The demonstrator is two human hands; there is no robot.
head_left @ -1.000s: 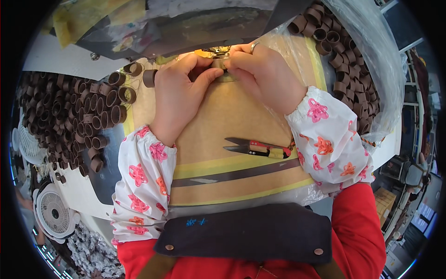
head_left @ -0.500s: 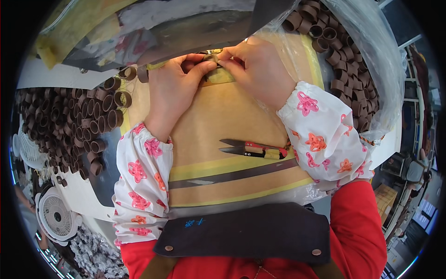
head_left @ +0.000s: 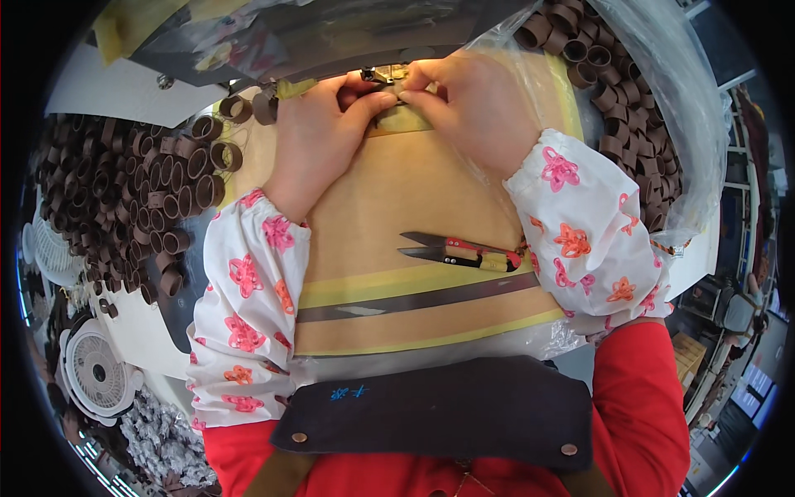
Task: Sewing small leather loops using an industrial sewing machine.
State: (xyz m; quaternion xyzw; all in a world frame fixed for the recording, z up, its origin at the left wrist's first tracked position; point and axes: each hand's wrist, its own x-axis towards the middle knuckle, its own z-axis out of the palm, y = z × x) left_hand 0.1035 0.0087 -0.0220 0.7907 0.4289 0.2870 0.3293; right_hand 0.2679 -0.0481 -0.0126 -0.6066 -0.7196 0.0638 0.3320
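Note:
Under the lit needle area [head_left: 383, 74] of a sewing machine [head_left: 331, 41], both my hands work close together. My left hand [head_left: 315, 137] is closed, thumb and fingers pinching one side of a small brown band piece [head_left: 387, 88]. From the other side, my right hand [head_left: 476, 108] pinches the same piece between thumb and forefinger. Most of the piece is hidden by my fingers, so its full shape cannot be made out. Nearer to me, thread snips [head_left: 464, 252] with red and black handles lie on the tan work surface [head_left: 397, 199], blades pointing left.
Brown band loops are heaped at the left [head_left: 124, 182], with a similar heap [head_left: 633, 132] at the right beside clear plastic sheeting [head_left: 691, 99]. A white fan [head_left: 98, 373] stands lower left. The machine body overhangs the far side.
Both hands stay pinched at the needle; in the picture they shift slightly up and right. The whole scene moves a little with my head. The snips remain lying there.

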